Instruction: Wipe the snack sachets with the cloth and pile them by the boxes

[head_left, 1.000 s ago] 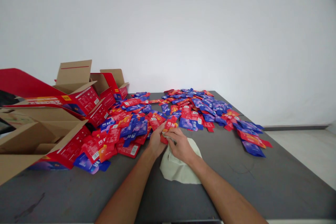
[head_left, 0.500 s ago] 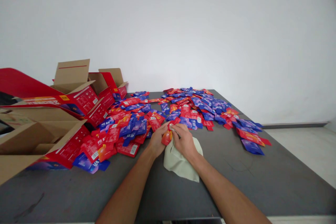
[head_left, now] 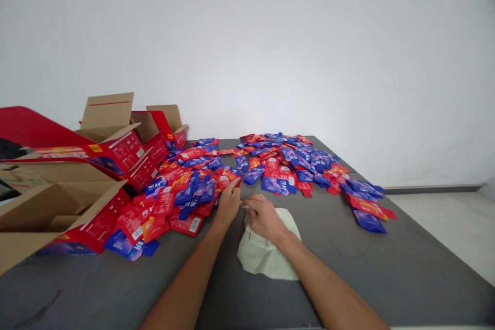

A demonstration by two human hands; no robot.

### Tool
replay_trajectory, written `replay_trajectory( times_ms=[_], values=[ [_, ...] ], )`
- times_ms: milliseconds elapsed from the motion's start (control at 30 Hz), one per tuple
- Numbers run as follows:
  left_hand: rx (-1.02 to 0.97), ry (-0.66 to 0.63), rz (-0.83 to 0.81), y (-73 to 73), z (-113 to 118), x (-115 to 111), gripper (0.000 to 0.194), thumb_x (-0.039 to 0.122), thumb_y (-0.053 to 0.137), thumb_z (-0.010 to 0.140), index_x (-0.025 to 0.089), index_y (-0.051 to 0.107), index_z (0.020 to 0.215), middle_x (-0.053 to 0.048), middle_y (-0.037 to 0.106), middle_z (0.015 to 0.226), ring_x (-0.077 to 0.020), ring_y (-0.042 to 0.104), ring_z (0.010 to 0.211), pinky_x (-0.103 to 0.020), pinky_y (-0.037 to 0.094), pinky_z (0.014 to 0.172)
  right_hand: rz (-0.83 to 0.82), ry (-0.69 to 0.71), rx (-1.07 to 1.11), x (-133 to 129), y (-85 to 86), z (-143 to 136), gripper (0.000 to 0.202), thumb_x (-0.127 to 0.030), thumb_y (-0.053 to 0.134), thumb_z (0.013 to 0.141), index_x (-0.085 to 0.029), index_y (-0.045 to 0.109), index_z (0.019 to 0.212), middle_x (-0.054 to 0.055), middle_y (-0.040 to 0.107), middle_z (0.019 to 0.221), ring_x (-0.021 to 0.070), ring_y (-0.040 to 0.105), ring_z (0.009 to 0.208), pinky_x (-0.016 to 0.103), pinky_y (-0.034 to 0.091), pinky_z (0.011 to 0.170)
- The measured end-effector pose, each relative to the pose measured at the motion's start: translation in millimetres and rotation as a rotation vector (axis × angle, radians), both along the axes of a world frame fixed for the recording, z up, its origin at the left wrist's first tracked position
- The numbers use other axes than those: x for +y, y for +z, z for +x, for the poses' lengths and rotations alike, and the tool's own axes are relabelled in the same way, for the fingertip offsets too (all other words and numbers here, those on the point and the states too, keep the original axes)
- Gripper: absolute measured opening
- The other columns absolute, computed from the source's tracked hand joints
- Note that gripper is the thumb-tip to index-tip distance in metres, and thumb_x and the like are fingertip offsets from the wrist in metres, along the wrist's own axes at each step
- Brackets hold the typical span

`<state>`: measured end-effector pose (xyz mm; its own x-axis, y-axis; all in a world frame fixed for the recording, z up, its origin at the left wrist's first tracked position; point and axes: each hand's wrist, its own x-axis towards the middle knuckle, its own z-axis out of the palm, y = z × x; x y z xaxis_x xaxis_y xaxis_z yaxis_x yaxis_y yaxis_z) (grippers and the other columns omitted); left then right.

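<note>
"Hiding now is the face of the orange packet, seen at the left hand [head_left: 229,203] half a second ago, so its handling is hard to judge."

"Does that hand have it?"

"Its fingers are curled; one cannot tell what they hold. The right hand [head_left: 264,216] pinches the pale cloth [head_left: 261,258]."

"And the cloth?"

"Rumpled, greenish, spread over the grey table [head_left: 348,268] beneath that hand."

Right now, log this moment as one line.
left hand: at red and blue packets, grip unclear | right hand: gripping pale cloth on table | open boxes: left of packets
</note>
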<state>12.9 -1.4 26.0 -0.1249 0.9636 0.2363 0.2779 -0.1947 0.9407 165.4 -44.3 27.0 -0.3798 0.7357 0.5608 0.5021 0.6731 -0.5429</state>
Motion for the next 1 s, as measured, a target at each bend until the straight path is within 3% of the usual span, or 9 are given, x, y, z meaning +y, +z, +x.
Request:
replay_trajectory(
  times_ms=[167,300,400,667,1000],
  values=[
    [0.619,0.101,0.181,-2.3,-6,19,0.048,0.018,0.047,0.085,0.009,0.056,0.132,-0.018,0.054,0.139,-0.0271,0.046,0.133,-0.041,0.035,0.113,-0.018,-0.122,0.017,9,-6.3,9,0.031,-0.001,0.057,0.08,-0.018,0.074,0.099,0.008,0.07,0.097,0.0212,0.062,0.095,0.032,0.05,0.088],
    [1.021,0.14,0.113,-5.4,-4,35,0.047,0.018,0.048,0.086,0.016,0.058,0.131,-0.018,0.045,0.148,-0.034,0.034,0.141,-0.052,0.028,0.114,-0.035,-0.221,0.033,18,-12.8,14,0.031,-0.003,0.057,0.079,-0.019,0.075,0.1,0.008,0.071,0.099,0.0216,0.063,0.096,0.033,0.05,0.09],
    [1.193,0.092,0.073,-5.7,-2,54,0.047,0.022,0.044,0.089,0.018,0.055,0.135,-0.018,0.04,0.152,-0.0366,0.03,0.143,-0.057,0.023,0.114,-0.053,-0.235,0.022,21,-16.2,16,0.031,-0.004,0.058,0.079,-0.02,0.075,0.1,0.008,0.072,0.099,0.0215,0.064,0.094,0.033,0.05,0.089],
    [1.294,-0.062,-0.03,-17.3,-5,92,0.053,0.037,0.03,0.096,0.022,0.046,0.144,-0.016,0.041,0.153,-0.0374,0.031,0.142,-0.066,0.013,0.112,-0.068,-0.208,0.027,22,-17.7,16,0.029,-0.005,0.058,0.08,-0.018,0.075,0.1,0.009,0.072,0.098,0.0217,0.063,0.095,0.033,0.05,0.09],
    [1.295,-0.129,-0.106,-12.0,-54,87,0.051,0.034,0.038,0.092,0.024,0.051,0.141,-0.015,0.044,0.152,-0.0356,0.031,0.144,-0.067,-0.003,0.113,-0.061,-0.195,0.044,24,-21.7,16,0.027,-0.007,0.058,0.081,-0.019,0.074,0.1,0.008,0.072,0.1,0.0216,0.065,0.095,0.034,0.051,0.09]
  ],
)
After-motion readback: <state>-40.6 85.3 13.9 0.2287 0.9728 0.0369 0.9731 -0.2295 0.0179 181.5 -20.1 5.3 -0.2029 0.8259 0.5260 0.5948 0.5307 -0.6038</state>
